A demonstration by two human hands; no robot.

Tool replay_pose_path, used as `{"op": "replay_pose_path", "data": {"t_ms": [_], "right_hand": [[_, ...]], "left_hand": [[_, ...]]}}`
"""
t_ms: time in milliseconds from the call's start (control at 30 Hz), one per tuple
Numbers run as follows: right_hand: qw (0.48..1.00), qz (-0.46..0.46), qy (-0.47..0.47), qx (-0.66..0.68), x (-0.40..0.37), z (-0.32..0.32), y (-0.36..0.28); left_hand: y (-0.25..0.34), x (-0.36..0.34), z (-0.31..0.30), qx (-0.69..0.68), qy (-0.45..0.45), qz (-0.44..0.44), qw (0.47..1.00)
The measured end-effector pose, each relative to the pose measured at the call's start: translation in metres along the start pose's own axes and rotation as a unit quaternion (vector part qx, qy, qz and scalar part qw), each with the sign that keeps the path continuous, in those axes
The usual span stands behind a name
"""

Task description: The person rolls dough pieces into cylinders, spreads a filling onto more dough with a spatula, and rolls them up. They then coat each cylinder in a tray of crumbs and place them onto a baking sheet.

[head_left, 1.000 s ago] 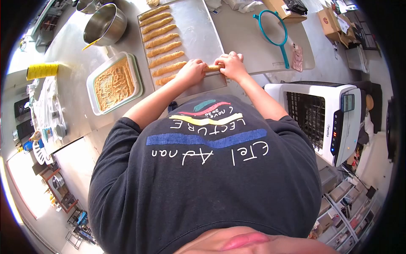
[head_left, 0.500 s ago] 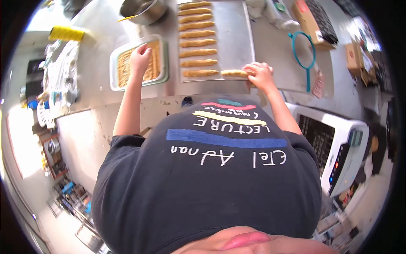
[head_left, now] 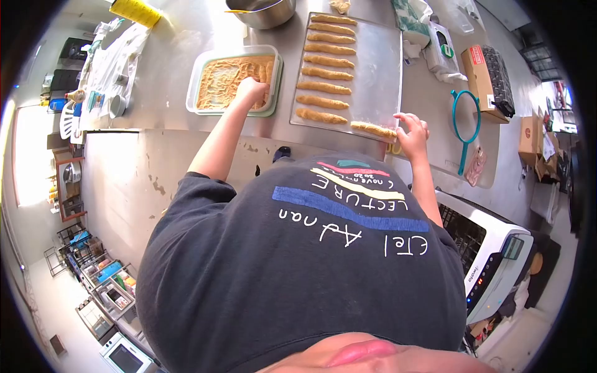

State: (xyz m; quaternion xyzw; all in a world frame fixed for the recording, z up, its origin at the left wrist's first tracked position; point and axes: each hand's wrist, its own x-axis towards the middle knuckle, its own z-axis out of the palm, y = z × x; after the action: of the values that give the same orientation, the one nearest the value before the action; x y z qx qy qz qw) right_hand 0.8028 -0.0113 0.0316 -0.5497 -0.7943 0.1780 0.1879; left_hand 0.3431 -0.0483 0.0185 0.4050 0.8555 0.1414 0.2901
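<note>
The left hand (head_left: 252, 92) is sunk into the dough (head_left: 224, 81) at the near right corner of a shallow container (head_left: 194, 87). Its fingers are bent and bunched downward, with the tips hidden in the mass, so it cannot be told whether a lump is pinched. The right hand (head_left: 411, 129) is laid at the near right corner of a metal tray (head_left: 385, 62). Its fingers are loosely spread and the tips rest on the right end of a dough stick (head_left: 372, 129), which lies across the tray's near edge. A row of sticks (head_left: 324, 68) is set crosswise on the tray's left half, one after another, apart from each other. The container stands just beside the tray on the steel counter (head_left: 168, 43). A metal bowl (head_left: 267, 12) is seen beyond them and a teal strainer (head_left: 466, 121) to the right. The dough is judged to be soft, light and somewhat sticky. It would be easily dented or stretched, and a shaped stick is likely to sag or break if it is lifted by one end. It is best taken from beneath, near both ends, with a gentle touch.
</note>
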Motion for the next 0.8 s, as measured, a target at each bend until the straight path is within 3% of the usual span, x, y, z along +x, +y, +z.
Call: {"op": "replay_pose_path", "data": {"t_ms": [133,233,367,467,633,700,800], "right_hand": [[1.0,0.004,0.011,0.021,-0.002,-0.001,-0.009],[1.0,0.002,0.014,0.023,-0.002,0.002,-0.015],[1.0,0.018,0.012,0.021,-0.001,0.006,-0.031],[1.0,0.009,0.022,0.018,0.004,0.014,-0.043],[0.999,0.006,0.033,0.024,0.017,0.028,-0.076],[0.999,0.005,0.035,0.024,0.024,0.035,-0.089],[0.999,-0.003,0.04,0.03,0.033,0.042,-0.113]], "left_hand": [[0.003,0.0,-0.009,-0.088,-0.062,-0.057,0.993],[-0.003,0.0,-0.01,-0.209,-0.089,-0.03,0.973],[-0.01,0.007,-0.015,-0.217,-0.155,-0.073,0.961],[-0.005,-0.003,-0.024,-0.384,-0.179,-0.139,0.895],[-0.026,0.002,-0.056,-0.483,-0.277,-0.101,0.824],[-0.035,0.003,-0.07,-0.534,-0.333,-0.014,0.777],[-0.044,0.007,-0.089,-0.58,-0.385,0.021,0.718]]}}
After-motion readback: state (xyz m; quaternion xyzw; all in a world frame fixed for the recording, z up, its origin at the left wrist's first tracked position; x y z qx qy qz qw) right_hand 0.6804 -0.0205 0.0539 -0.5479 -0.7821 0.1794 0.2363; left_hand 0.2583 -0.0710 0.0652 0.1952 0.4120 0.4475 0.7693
